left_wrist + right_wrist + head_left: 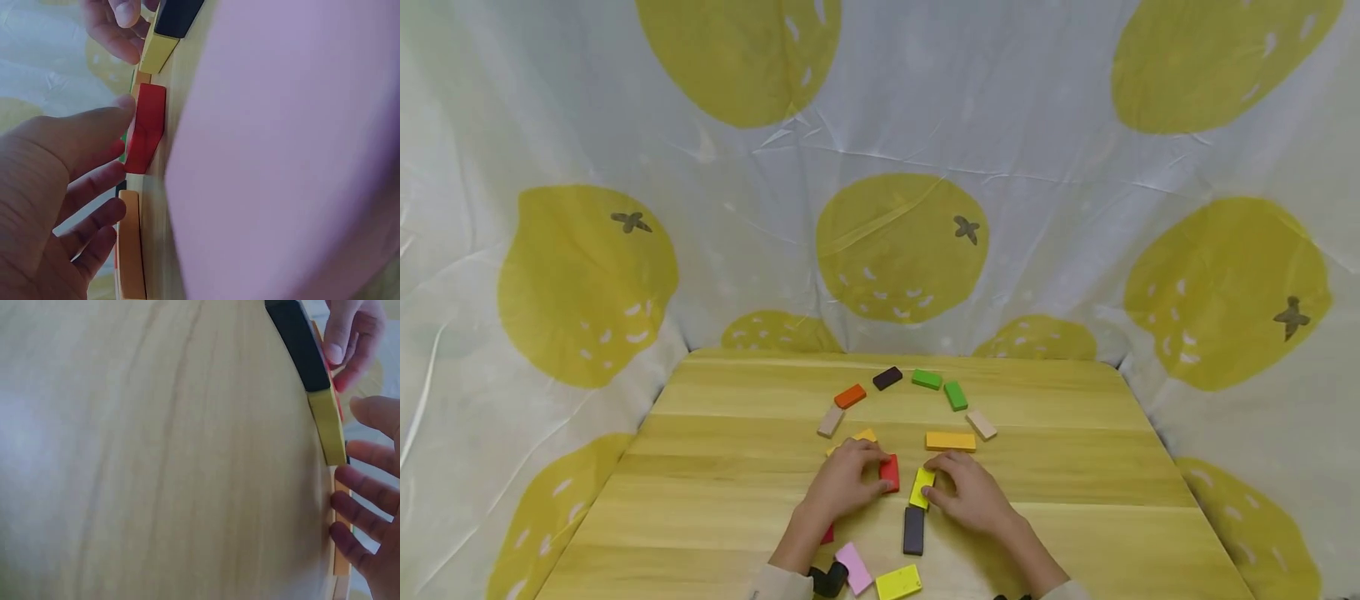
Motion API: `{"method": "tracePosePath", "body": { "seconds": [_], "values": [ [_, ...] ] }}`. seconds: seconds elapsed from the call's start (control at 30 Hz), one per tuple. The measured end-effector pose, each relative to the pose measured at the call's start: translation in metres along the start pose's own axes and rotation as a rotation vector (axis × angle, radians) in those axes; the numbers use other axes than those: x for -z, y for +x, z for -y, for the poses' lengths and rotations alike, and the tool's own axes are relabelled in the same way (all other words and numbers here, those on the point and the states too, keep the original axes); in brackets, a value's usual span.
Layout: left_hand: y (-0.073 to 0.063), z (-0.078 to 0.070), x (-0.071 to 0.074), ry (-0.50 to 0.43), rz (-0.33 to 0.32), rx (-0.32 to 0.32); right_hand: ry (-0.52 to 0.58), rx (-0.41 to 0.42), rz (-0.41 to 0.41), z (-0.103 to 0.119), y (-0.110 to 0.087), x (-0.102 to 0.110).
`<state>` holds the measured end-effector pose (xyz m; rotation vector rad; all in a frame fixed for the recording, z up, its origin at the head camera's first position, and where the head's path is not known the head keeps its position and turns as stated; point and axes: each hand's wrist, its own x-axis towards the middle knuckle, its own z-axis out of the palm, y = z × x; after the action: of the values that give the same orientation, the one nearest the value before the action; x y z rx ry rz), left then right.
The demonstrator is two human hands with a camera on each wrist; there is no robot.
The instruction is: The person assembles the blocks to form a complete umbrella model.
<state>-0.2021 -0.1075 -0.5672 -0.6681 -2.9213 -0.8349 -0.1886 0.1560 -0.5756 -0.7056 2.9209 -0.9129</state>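
My left hand pinches a red block between thumb and index finger, over the wooden table. In the left wrist view the red block stands on its narrow side. Around a yellow block my right hand spreads its fingers; the right wrist view shows a small gap between its thumb and that block. The yellow block's near end meets a black block. An orange block lies just beyond the right hand, and another is partly hidden behind the left.
Farther back, beige, orange-red, dark and green blocks form an arch. Nearer me are a pink block, another yellow one and a red one partly behind my left wrist. A lemon-print cloth surrounds the table.
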Motion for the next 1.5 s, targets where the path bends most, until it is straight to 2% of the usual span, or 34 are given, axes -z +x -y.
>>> {"method": "tracePosePath", "body": {
  "seconds": [0.23, 0.5, 0.67, 0.93, 1.17, 1.5],
  "values": [
    [0.003, 0.004, -0.001, -0.01, 0.008, -0.025, 0.012, -0.01, -0.04, 0.003, -0.002, -0.003],
    [0.009, 0.004, 0.003, -0.115, 0.035, -0.06, 0.048, -0.07, -0.069, 0.004, -0.003, -0.005],
    [0.012, 0.006, 0.003, -0.137, 0.055, -0.043, 0.091, -0.098, -0.079, 0.005, -0.005, -0.007],
    [0.016, 0.006, -0.003, -0.148, 0.067, -0.038, 0.138, -0.098, -0.111, 0.007, -0.008, -0.011],
    [0.017, 0.006, -0.007, -0.15, 0.064, -0.053, 0.112, -0.068, -0.124, 0.005, -0.01, -0.016],
    [0.014, 0.006, -0.006, -0.185, 0.086, -0.002, 0.128, -0.07, -0.123, 0.006, -0.013, -0.015]
  ]
}}
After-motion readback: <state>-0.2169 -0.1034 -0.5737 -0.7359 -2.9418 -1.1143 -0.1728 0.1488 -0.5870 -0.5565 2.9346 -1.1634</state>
